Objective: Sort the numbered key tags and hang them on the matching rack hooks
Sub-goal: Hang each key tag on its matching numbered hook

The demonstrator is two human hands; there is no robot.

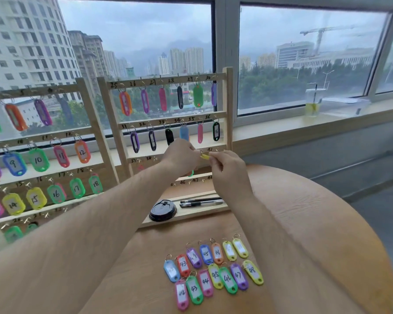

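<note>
As R hand (227, 168) pinches oval yellow plastic tag (205, 156), L hand (182, 155) pinches it too — by wood rack (228, 98).

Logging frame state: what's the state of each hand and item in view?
Left hand, pinching small yellow plastic key tag at ring end.
Right hand, pinching the same tag.
Loose coloured key tags, lying flat in two rows on wooden table.
Right wooden rack, tags hang on hooks 25-36.
Black round lid, lying on rack base.
Clear plastic cup, upright on sill.
</note>
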